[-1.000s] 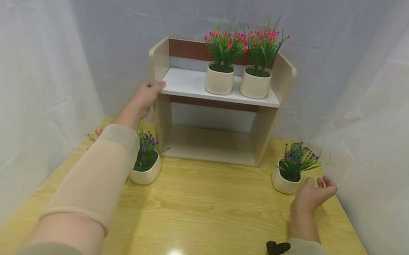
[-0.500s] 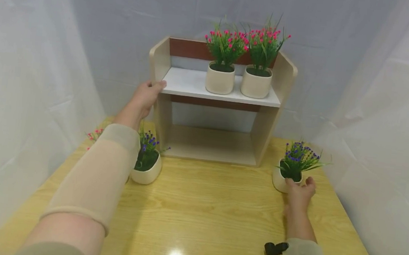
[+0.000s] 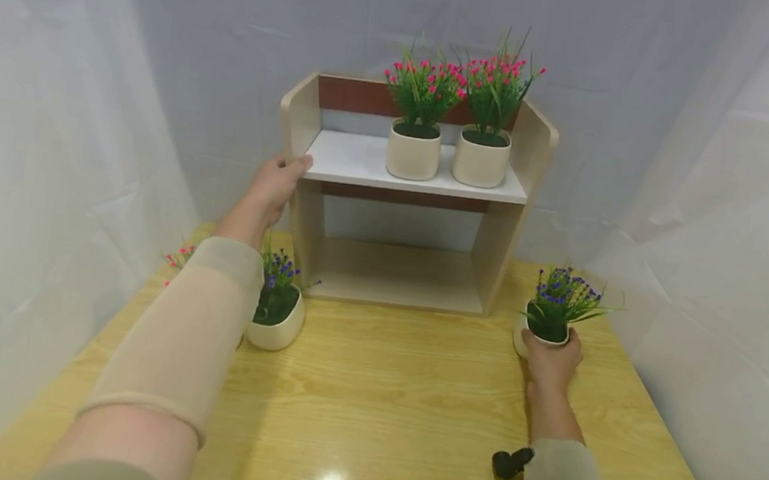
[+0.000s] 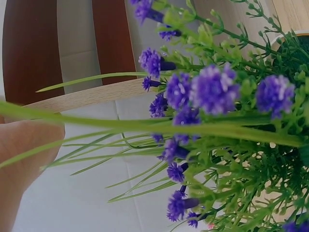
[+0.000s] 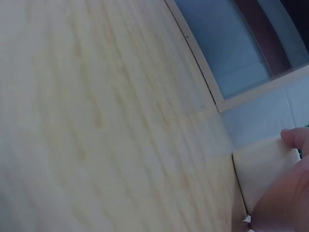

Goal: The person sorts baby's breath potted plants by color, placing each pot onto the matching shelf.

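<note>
My left hand (image 3: 273, 187) grips the left side of a two-tier wooden shelf (image 3: 398, 276), its thumb lying at the edge of the white upper board. At the right of the table, my right hand (image 3: 554, 361) holds a purple-flowered potted plant (image 3: 556, 299) by its cream pot, thumb and fingers on either side of the rim. In the right wrist view, the pot (image 5: 265, 169) stands upright on the table with the thumb against it. Another purple-flowered potted plant (image 3: 276, 314) stands beside my left forearm, partly hidden; its blooms (image 4: 215, 89) fill the left wrist view.
Two pink-flowered potted plants (image 3: 412, 150) stand side by side on the right of the upper board. Pink blooms (image 3: 179, 257) show behind my left sleeve, their pot hidden. The wooden table (image 3: 370, 393) spans the front. White sheeting (image 3: 724, 249) hangs on the sides and back.
My right hand has moved left from beside the right purple-flowered potted plant and closed around its pot. The left hand has stayed on the shelf.
</note>
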### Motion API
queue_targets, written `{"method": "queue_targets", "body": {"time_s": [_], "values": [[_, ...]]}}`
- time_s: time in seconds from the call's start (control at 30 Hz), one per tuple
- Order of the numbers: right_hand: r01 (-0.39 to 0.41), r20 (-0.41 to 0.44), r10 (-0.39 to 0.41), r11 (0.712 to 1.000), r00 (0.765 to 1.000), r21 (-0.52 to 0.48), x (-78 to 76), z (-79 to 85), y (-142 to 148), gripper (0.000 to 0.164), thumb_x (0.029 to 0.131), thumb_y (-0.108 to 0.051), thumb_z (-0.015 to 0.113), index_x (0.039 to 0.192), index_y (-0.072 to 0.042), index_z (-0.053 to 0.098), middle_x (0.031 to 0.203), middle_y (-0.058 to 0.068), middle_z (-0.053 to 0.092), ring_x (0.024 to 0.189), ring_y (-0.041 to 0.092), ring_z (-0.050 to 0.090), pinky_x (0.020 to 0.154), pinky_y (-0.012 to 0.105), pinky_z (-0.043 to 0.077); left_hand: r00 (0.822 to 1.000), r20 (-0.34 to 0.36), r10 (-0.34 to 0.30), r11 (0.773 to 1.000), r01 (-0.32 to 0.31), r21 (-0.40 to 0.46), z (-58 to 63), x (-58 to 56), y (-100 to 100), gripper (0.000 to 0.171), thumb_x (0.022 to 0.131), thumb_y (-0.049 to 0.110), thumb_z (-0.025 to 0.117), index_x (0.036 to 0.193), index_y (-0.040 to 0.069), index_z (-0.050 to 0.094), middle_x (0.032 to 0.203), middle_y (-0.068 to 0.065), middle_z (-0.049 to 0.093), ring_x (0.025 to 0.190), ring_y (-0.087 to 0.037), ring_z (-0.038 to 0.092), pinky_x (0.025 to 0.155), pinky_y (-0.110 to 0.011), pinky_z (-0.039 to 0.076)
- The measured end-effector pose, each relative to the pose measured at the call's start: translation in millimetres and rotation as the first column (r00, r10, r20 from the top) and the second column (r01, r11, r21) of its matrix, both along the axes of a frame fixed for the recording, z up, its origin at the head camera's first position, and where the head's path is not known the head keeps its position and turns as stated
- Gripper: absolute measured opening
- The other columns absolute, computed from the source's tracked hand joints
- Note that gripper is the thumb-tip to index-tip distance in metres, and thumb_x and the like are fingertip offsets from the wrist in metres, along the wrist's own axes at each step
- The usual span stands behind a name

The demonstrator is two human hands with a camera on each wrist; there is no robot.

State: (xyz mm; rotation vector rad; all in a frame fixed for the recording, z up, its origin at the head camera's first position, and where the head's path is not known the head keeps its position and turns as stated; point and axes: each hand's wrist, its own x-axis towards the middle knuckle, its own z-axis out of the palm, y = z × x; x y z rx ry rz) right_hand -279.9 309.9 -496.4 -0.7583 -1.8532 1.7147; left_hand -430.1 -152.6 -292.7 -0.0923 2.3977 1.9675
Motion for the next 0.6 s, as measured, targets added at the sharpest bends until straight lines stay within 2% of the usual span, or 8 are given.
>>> {"method": "queue_targets", "body": {"time_s": [0.3, 0.6], "values": [[-0.002, -0.016, 0.001, 1.000, 1.000, -0.008, 0.4, -0.8, -0.9, 0.096, 0.094, -0.007, 0.080, 0.170, 0.000, 0.023, 0.175, 0.027, 0.021, 0.161, 0.043, 0.026, 0.138, 0.051, 0.023, 1.000, -0.010, -0.005, 1.000, 0.005, -0.002, 0.5, -1.6, -0.9, 0.079, 0.110, 0.058, 0.054, 0.174, 0.025, 0.024, 0.183, -0.007, 0.021, 0.170, -0.032, 0.021, 0.141, -0.056, 0.015], [-0.007, -0.065, 0.000, 0.993, 0.998, -0.114, 1.6, 3.3, -0.7, 0.093, 0.093, 0.003, 0.078, 0.169, 0.001, 0.026, 0.175, 0.021, 0.033, 0.159, 0.035, 0.036, 0.137, 0.043, 0.029, 0.999, -0.039, -0.014, 1.000, 0.014, 0.000, -4.8, -4.7, -1.7, 0.075, 0.110, 0.056, 0.054, 0.173, 0.024, 0.029, 0.181, -0.008, 0.027, 0.167, -0.031, 0.027, 0.140, -0.055, 0.019]]}}
